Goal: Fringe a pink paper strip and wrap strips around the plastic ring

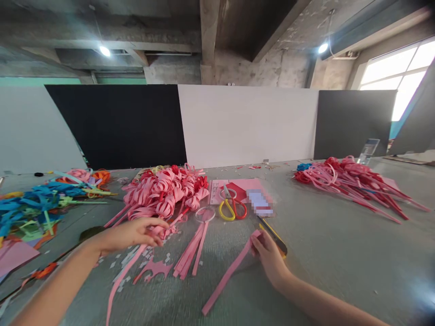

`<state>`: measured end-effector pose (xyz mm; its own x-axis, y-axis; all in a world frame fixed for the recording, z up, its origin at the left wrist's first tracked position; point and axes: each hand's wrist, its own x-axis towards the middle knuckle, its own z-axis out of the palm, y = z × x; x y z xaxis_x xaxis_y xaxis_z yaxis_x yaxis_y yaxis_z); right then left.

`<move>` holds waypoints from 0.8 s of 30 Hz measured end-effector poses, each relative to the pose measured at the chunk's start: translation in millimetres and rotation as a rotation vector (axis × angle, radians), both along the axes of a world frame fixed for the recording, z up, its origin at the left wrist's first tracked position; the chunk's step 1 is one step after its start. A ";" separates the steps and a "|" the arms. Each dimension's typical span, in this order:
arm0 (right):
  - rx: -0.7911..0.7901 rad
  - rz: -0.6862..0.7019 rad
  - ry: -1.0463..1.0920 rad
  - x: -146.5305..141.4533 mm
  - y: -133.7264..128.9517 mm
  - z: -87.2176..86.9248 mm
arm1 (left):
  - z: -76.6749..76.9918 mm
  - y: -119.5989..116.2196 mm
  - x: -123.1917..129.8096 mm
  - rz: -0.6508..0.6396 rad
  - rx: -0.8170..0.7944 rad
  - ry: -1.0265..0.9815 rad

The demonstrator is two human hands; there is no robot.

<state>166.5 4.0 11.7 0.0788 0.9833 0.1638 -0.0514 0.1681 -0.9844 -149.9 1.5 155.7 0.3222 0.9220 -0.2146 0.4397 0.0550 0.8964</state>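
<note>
My right hand (267, 253) pinches the upper end of a pink paper strip (228, 275), which slants down to the left across the table. Just beyond that hand lies a black and yellow utility knife (276, 236). My left hand (144, 233) hovers with bent, parted fingers by the near edge of a heap of curled pink paper flowers (163, 192); no held thing shows in it. Below it runs a long pink strip (117, 287). Between my hands a bundle of flat pink strips (192, 251) lies with a pale ring (213, 213) at its top.
Scissors (227, 210) with yellow and red handles rest on pink and red paper (260, 185), beside a blurred-out flat object (258, 202). Blue and green paper pieces (37, 203) lie left, more pink bundles (353, 176) right. White scraps (127, 267) and a cut pink offcut (154, 268) lie in front.
</note>
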 end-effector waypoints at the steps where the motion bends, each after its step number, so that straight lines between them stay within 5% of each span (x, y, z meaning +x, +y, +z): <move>1: -0.002 0.005 -0.014 -0.2 0.1 0.3 | -7.7 8.9 -14.5 0.060 0.058 0.015; 4: -0.003 0.009 -0.035 -0.7 0.5 1.2 | -34.3 29.1 -40.0 0.115 0.133 -0.045; 9: -0.016 0.013 -0.038 -0.8 -0.5 3.7 | -56.8 46.0 -37.6 0.114 0.160 -0.037; 18: -0.010 0.047 -0.034 -0.7 -1.0 3.0 | -44.4 49.4 -21.4 0.204 0.383 -0.049; 24: -0.003 0.067 -0.056 0.1 -0.4 1.6 | -51.2 38.7 17.1 0.338 0.257 -0.615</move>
<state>166.7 3.6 13.2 0.0038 0.9867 0.1628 -0.0074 0.1628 -0.9866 -132.9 40.2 104.5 0.0045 0.9889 0.1488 -0.1487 -0.1465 0.9780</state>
